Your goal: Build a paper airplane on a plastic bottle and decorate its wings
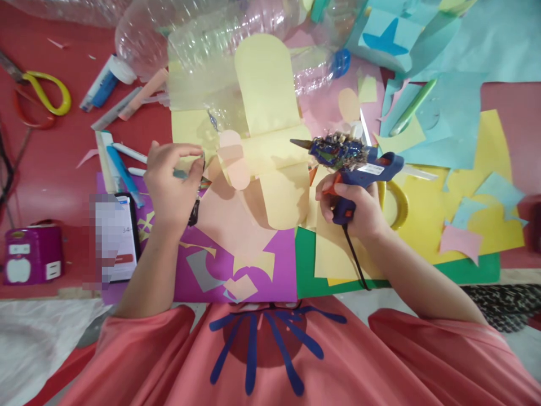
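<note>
My right hand [355,206] is wrapped round the handle of a blue glue gun [350,160], its nozzle pointing left and a finger at the orange trigger. My left hand [173,180] is raised at the left with thumb and forefinger pinched together; what lies between the fingertips is too small to make out. Between the hands lies a pale yellow paper shape [266,84] with rounded ends, crossed by another yellow strip. A small peach rounded paper piece [234,160] rests on the strip's left end. Below it is a larger peach sheet [228,220].
Clear plastic bottles [211,34] lie at the back. Scissors [51,93], glue sticks [105,82] and pens [122,169] are at the left, with a phone [116,237] nearer. A yellow tape roll [397,206], a green cutter [412,107] and paper scraps [460,239] are at the right.
</note>
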A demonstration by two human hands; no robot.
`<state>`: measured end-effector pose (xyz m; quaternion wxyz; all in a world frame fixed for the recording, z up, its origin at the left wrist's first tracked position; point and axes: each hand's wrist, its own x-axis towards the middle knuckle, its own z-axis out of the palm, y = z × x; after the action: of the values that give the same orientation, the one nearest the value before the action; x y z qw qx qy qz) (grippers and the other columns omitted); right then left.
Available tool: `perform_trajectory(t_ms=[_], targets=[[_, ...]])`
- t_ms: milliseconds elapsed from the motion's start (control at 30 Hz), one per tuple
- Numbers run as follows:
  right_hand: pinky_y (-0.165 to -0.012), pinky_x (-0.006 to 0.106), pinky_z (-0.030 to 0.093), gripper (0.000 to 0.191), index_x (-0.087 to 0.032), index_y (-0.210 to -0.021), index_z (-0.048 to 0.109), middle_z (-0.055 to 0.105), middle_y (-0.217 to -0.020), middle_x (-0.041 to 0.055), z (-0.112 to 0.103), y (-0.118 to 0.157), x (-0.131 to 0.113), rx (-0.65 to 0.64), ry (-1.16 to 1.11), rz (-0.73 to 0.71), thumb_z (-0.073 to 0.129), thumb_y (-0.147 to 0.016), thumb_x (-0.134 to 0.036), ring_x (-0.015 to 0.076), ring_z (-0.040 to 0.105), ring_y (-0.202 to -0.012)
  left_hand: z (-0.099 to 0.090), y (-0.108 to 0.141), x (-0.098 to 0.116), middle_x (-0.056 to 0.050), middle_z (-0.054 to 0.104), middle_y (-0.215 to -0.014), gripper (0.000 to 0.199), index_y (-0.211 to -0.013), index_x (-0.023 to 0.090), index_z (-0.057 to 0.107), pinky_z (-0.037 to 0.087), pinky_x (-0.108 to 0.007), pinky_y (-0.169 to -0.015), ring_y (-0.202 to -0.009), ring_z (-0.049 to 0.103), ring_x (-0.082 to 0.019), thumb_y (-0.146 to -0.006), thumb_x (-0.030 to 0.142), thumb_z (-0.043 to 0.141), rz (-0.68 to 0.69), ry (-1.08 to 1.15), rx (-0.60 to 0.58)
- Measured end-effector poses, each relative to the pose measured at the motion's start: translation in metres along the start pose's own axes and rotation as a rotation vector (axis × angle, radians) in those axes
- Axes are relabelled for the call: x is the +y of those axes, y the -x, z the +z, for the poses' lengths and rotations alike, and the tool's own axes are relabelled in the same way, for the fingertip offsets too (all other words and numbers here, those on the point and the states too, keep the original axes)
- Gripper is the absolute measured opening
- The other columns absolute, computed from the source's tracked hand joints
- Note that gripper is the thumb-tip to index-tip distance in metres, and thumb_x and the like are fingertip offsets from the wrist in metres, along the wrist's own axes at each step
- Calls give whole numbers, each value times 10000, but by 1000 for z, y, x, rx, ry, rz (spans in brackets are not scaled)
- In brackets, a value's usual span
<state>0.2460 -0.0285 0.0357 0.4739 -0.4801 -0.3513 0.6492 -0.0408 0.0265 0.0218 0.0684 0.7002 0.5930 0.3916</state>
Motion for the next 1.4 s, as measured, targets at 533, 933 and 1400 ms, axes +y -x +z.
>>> perform_trajectory(t_ms=[533,933,1400], targets=[[-356,204,376,88,-167,-701,653,663,-647,5,0,-1,0,-15,-53,1,669,-725,-250,84,551,-366,-13,-6,-17,-26,718,-867,403,-620,206,528,344,-618,-1126,-1079,662,-229,-970,371,413,8,-204,-99],[-345,215,377,102,-169,-695,637,655,-622,7,1,0,-2,-13,-31,1,672,-707,-264,93,540,-354,-11,0,-7,-8,430,-1551,666,-1402,320,497,72,-607,-1244,-1488,303,-311,-883,720,376,130,50,-82],[-385,246,426,256,-182,-638,586,561,-466,-18,11,7,2,-18,296,88,707,-707,-396,104,509,-368,10,15,16,-19,429,-1537,637,-1251,348,567,45,-684,-1222,-1503,237,-376,-678,443,830,-28,55,-318]])
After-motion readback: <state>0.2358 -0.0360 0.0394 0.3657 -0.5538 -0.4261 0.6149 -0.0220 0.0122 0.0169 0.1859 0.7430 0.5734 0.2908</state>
